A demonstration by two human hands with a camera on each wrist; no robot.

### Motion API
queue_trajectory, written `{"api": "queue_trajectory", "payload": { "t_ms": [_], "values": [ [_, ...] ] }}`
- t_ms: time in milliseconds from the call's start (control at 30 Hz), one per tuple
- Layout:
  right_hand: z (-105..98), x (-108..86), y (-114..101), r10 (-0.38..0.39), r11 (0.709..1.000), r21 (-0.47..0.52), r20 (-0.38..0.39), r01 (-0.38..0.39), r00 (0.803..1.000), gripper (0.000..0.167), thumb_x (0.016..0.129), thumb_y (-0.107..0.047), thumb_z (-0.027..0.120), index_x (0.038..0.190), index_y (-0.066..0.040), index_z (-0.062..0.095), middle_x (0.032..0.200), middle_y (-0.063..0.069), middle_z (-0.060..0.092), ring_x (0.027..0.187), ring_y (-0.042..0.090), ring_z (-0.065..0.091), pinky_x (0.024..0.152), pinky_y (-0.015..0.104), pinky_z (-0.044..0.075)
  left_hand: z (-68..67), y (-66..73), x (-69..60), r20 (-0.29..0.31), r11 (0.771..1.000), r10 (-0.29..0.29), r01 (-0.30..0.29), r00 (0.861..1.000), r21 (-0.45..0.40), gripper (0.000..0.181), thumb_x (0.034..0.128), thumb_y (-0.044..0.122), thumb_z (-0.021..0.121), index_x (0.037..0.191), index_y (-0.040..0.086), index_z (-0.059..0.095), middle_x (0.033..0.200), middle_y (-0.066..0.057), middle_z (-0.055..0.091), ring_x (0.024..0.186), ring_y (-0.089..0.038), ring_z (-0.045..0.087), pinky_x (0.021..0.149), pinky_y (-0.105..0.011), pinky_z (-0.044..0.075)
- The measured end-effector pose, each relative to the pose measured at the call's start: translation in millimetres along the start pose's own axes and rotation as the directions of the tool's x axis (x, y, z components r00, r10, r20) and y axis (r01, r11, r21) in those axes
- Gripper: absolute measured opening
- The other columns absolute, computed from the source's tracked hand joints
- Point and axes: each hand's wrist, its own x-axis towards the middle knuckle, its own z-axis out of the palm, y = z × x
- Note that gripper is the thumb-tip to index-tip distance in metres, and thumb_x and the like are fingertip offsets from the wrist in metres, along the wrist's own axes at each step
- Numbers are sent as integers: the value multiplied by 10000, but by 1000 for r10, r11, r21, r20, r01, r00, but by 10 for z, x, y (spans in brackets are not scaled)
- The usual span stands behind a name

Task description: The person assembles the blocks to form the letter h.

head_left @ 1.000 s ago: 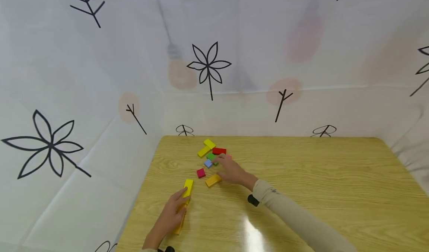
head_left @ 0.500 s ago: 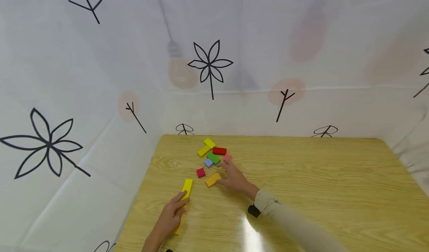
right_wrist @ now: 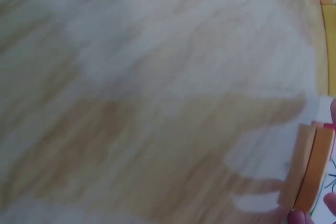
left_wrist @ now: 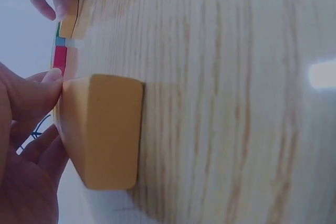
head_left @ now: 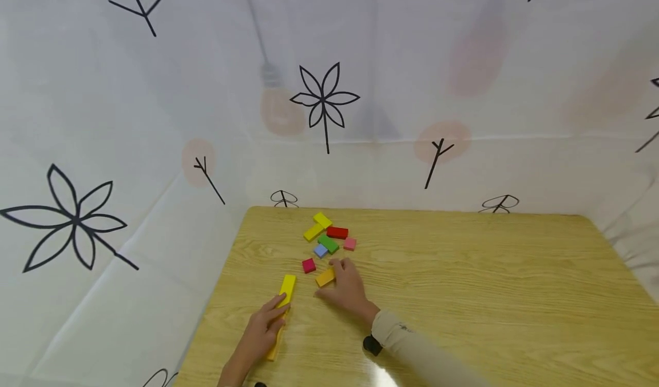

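Observation:
My left hand lies over a row of long blocks at the near left of the table. The row has a yellow block at its far end and an orange block at the near end. In the left wrist view, my thumb and fingers hold the row from its two sides. My right hand reaches around a separate orange block, fingers beyond it and thumb on the near side, apart from it in the head view. In the right wrist view that block stands between fingertips at the edge.
Behind the right hand lie a crimson block, a blue block, a green block, a pink block, a red block and two yellow blocks. The wooden table meets a patterned white cloth behind.
My right hand has drawn back from the green and pink blocks toward me, now around the separate orange block. The left hand and its row have stayed put.

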Motion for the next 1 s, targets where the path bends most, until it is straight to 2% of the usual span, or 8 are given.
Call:
{"api": "queue_trajectory", "payload": {
  "t_ms": [267, 433, 567, 700, 1000],
  "values": [
    [93, -10, -47, 10, 997, -79, -75, -16, 997, 591, 706, -363, 825, 1145, -66, 563, 986, 78, 472, 795, 179, 463, 682, 317, 421, -16, -30, -48, -13, 998, -58, 58, 998, -7, 361, 845, -23, 661, 1201, 27, 654, 1374, -96, 510, 1251, -334, 467, 953, -502, 423],
    [100, 1, -43, -14, 996, -88, -102, 5, 995, 567, 715, -367, 816, 1126, -58, 577, 979, 84, 477, 788, 186, 473, 673, 322, 427, -4, -74, -52, -62, 1000, -22, 21, 998, -15, 359, 817, -37, 683, 1171, 19, 671, 1346, -108, 536, 1215, -344, 501, 923, -512, 442],
    [92, 16, -26, -19, 997, -80, -118, 10, 993, 500, 728, -332, 801, 1086, -57, 585, 966, 71, 468, 760, 170, 460, 654, 307, 417, 8, -92, -32, -71, 1000, 4, -6, 997, -24, 337, 828, -8, 683, 1164, 15, 674, 1338, -107, 543, 1207, -341, 510, 916, -502, 452],
    [68, 32, -1, -11, 999, -30, -87, 9, 996, 459, 741, -302, 793, 1066, -56, 582, 969, 63, 458, 763, 156, 447, 668, 297, 423, 5, -94, -20, -64, 999, -7, 4, 998, -38, 327, 843, 25, 675, 1170, 17, 671, 1346, -97, 538, 1217, -330, 503, 919, -476, 461],
    [-69, 83, 4, -18, 995, 100, 59, 12, 998, 382, 800, -244, 764, 1076, -53, 583, 1078, 65, 481, 883, 166, 492, 798, 334, 477, -11, -92, -6, -39, 993, -44, 40, 998, -113, 319, 861, 24, 657, 1179, 5, 661, 1357, -113, 525, 1238, -328, 481, 940, -432, 455]
  ]
}}
